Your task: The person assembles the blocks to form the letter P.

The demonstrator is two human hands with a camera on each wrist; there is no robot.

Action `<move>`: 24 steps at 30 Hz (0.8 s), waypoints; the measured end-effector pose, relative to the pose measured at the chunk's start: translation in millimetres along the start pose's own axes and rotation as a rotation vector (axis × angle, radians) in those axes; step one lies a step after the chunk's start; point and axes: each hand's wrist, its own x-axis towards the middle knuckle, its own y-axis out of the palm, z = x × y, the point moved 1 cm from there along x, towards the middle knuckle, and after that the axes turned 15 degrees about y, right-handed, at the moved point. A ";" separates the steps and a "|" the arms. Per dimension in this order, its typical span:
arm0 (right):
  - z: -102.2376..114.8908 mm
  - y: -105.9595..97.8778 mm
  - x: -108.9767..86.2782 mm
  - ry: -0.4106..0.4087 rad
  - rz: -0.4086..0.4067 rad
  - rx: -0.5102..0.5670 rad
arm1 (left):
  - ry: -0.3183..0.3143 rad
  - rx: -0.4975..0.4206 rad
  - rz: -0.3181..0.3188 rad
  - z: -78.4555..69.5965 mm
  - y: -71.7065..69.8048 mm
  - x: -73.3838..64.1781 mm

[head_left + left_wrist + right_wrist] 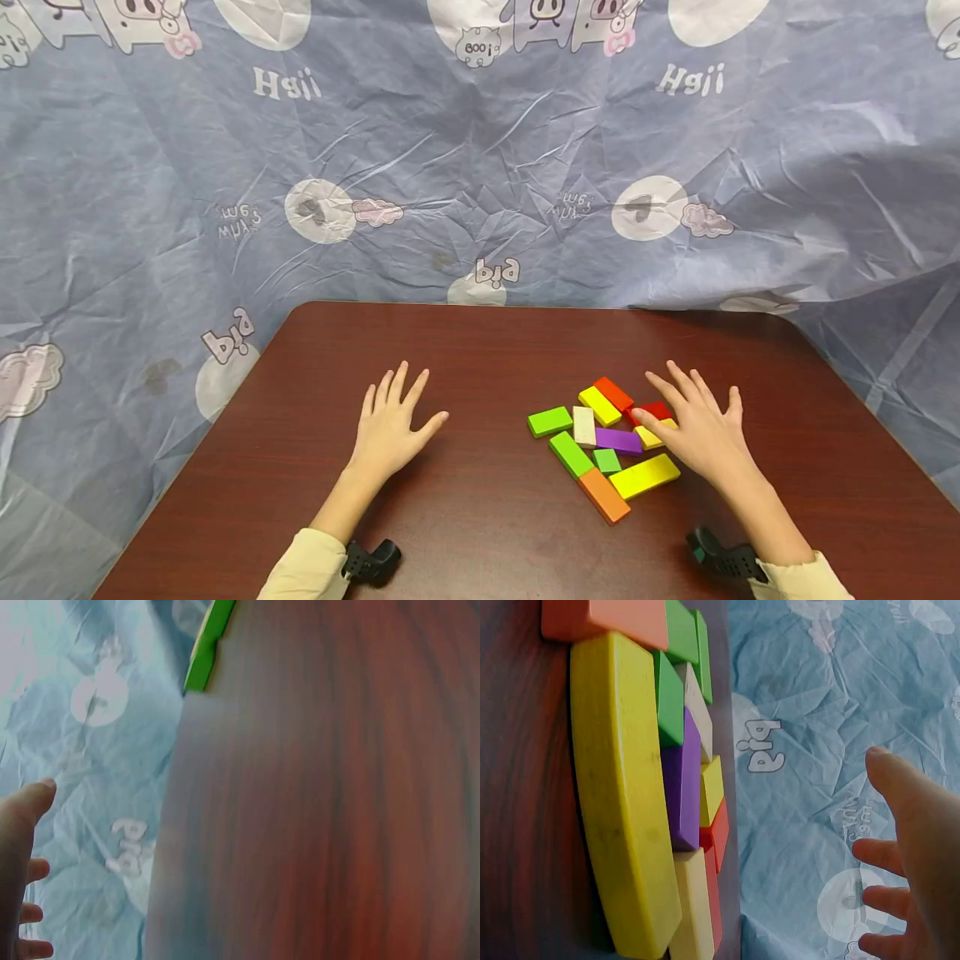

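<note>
Both hands are held out with spread fingers and nothing in them. The left hand (388, 433) is over the table's left half, away from the blocks. Over the right edge of a loose group of coloured blocks is the right hand (705, 429), its thumb overlapping a pale yellow block (656, 434) in the head view. The group has a long yellow block (645, 476), an orange block (603, 496), a purple block (618, 441), a cream block (583, 427), a green block (550, 422) and several more. In the right wrist view the long yellow block (622, 795) lies nearest the camera.
The dark brown wooden table (465, 533) has rounded far corners. Behind it and at its sides hangs a wrinkled blue-grey printed sheet (480, 167). A black wrist camera (372, 562) is strapped at the left cuff and another wrist camera (720, 554) at the right.
</note>
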 end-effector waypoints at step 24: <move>-1.8 18.9 -52.1 -0.035 -0.057 0.174 | 0.336 -0.169 -0.203 -82.8 24.1 26.5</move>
